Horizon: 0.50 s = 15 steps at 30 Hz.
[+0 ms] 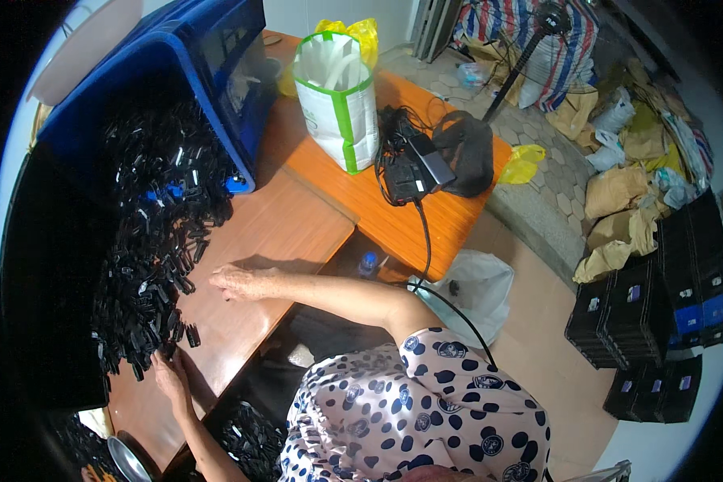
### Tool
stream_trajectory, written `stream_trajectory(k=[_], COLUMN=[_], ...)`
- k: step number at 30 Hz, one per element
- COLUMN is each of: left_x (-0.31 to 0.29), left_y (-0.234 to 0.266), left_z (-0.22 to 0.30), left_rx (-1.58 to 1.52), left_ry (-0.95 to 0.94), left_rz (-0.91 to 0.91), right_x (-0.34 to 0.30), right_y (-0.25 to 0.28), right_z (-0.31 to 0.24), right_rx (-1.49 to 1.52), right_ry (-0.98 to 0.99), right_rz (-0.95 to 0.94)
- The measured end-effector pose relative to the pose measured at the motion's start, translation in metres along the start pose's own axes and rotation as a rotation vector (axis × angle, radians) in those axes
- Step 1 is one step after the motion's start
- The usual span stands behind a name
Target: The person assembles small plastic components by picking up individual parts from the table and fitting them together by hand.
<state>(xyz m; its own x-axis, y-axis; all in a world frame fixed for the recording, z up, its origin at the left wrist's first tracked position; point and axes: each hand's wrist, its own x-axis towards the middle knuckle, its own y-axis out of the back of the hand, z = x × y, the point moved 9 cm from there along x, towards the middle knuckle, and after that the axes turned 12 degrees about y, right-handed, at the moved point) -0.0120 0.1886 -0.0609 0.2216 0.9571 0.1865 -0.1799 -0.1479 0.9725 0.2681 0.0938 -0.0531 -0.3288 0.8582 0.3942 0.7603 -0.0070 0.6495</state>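
Observation:
A large heap of small black plastic pieces [149, 265], long and clip-like, spreads over the brown tabletop [245, 221]. At the heap's near end is my left hand [171, 379], its fingertips closed about one of the dark pieces. My right hand [245, 283] hovers over or rests on the wood to the right of the heap. Its fingers are curled together, and what they hold, if anything, is too small to make out. Behind the heap, a blue plastic bin [189, 48] lies tipped with its mouth toward the pieces.
A white and green bag [337, 120] stands on an orange table [426, 233] beside black cables and an adapter [426, 161]. Black crates [627, 313] are stacked at right, near paper sacks [618, 193]. A metal bowl [132, 458] sits lower left. More black pieces [253, 434] lie below the table edge.

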Motion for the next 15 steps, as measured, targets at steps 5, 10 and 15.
stream_trajectory(k=[5, 10, 15], left_x=[0.01, -0.001, -0.03], left_y=[0.022, -0.031, -0.013], left_z=[0.052, -0.058, 0.013], left_rx=[-0.158, -0.895, -1.503], left_ry=[-0.101, 0.09, 0.553], left_rz=[-0.107, -0.247, -0.517], right_x=[-0.006, 0.018, 0.017], right_y=[0.01, -0.019, -0.047], right_z=[-0.006, -0.027, -0.014], right_rx=[-0.295, 0.046, 0.865], right_ry=[0.175, -0.322, -0.409], right_rz=[0.218, -0.343, 0.09])
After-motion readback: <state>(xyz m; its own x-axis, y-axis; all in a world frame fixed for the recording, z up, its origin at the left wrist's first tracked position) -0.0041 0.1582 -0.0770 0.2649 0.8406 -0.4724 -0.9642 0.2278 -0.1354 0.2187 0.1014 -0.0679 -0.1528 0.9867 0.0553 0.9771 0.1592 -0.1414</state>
